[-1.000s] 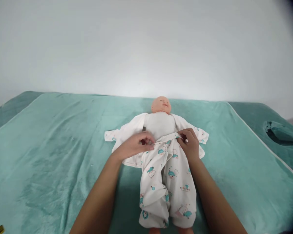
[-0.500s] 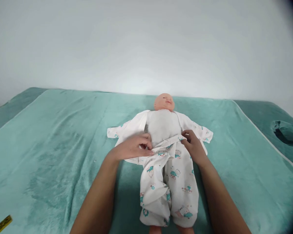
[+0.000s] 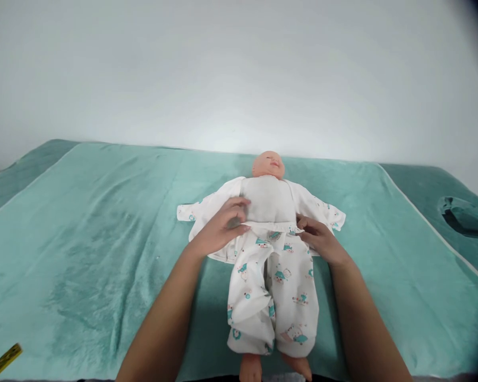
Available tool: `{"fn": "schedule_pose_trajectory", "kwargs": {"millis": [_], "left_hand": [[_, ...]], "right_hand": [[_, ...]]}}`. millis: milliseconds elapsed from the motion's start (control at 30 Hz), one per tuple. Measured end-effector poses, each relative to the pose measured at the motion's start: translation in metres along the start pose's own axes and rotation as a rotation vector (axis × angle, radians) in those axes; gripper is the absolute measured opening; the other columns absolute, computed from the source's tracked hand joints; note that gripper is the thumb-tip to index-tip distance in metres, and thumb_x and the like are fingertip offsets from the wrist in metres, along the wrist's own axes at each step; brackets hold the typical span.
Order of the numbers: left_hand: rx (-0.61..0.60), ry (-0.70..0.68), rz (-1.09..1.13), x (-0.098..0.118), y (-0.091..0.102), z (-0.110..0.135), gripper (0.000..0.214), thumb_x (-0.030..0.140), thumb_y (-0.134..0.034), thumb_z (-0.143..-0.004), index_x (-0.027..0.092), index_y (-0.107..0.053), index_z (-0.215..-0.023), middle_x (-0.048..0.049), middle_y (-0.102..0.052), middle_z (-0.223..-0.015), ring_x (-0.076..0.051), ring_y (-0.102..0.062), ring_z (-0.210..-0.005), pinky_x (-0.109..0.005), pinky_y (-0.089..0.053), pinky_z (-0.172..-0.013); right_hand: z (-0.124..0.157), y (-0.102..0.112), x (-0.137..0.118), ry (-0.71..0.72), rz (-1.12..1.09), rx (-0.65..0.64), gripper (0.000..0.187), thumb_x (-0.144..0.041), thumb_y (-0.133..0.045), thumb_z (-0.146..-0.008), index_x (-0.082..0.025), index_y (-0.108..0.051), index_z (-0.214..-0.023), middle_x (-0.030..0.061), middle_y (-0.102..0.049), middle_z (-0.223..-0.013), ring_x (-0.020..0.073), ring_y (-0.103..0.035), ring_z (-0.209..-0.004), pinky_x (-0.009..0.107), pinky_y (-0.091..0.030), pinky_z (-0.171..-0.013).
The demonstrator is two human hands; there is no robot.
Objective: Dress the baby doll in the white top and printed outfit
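Observation:
A baby doll (image 3: 268, 198) lies on its back on a teal blanket (image 3: 103, 223), head away from me. It wears white printed trousers (image 3: 274, 289), and an open white jacket (image 3: 207, 211) is spread under it. My left hand (image 3: 222, 229) has its fingers curled on the waistband at the doll's left side as I see it. At the other side my right hand (image 3: 319, 237) pinches the same waistband. Both bare feet (image 3: 274, 367) show at the bottom edge.
The blanket covers a padded table (image 3: 430, 185) with a face hole (image 3: 464, 216) at the far right. A yellow strip (image 3: 2, 362) lies at the bottom left corner. A plain white wall stands behind.
Both hands have drawn the trousers' waistband higher up the doll's belly. The trouser legs have slid up, so the doll's feet show more. The view has shifted slightly.

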State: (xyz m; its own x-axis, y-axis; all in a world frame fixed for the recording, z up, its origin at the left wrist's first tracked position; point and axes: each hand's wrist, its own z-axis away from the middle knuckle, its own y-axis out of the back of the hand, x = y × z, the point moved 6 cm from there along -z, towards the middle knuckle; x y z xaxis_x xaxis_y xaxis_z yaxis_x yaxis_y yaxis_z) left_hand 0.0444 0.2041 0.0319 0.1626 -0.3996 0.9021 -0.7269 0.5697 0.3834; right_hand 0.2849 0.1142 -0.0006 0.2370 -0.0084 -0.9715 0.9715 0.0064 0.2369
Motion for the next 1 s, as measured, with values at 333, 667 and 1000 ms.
{"fn": "schedule_pose_trajectory", "kwargs": {"millis": [333, 667, 1000], "left_hand": [[0.537, 0.202, -0.109, -0.02, -0.01, -0.032, 0.028, 0.038, -0.052, -0.091, 0.022, -0.038, -0.073, 0.0045, -0.04, -0.065, -0.013, -0.04, -0.065, -0.027, -0.033, -0.063], [0.069, 0.375, 0.272, -0.019, 0.005, -0.012, 0.024, 0.042, -0.059, -0.086, 0.02, -0.06, -0.093, 0.0014, -0.052, -0.076, -0.012, -0.049, -0.071, -0.023, -0.042, -0.062], [-0.287, 0.413, 0.278, -0.023, 0.002, 0.003, 0.031, 0.024, -0.071, -0.067, 0.019, -0.059, -0.095, -0.0018, -0.063, -0.093, -0.018, -0.06, -0.087, -0.027, -0.049, -0.071]], "right_hand": [[-0.026, -0.001, 0.01, -0.118, 0.055, 0.403, 0.04, -0.052, -0.051, -0.088, -0.022, -0.038, -0.064, -0.0009, -0.041, -0.067, 0.0164, -0.041, -0.07, 0.028, -0.037, -0.064], [-0.021, 0.002, 0.032, -0.101, -0.216, 0.147, 0.046, -0.063, -0.061, -0.084, -0.022, -0.045, -0.07, -0.0046, -0.04, -0.064, 0.0113, -0.036, -0.059, 0.024, -0.035, -0.055], [-0.012, 0.005, 0.026, -0.093, -0.333, -0.175, 0.037, -0.038, -0.083, -0.07, -0.021, -0.059, -0.093, 0.0001, -0.061, -0.092, 0.0144, -0.058, -0.083, 0.029, -0.049, -0.077]]}}
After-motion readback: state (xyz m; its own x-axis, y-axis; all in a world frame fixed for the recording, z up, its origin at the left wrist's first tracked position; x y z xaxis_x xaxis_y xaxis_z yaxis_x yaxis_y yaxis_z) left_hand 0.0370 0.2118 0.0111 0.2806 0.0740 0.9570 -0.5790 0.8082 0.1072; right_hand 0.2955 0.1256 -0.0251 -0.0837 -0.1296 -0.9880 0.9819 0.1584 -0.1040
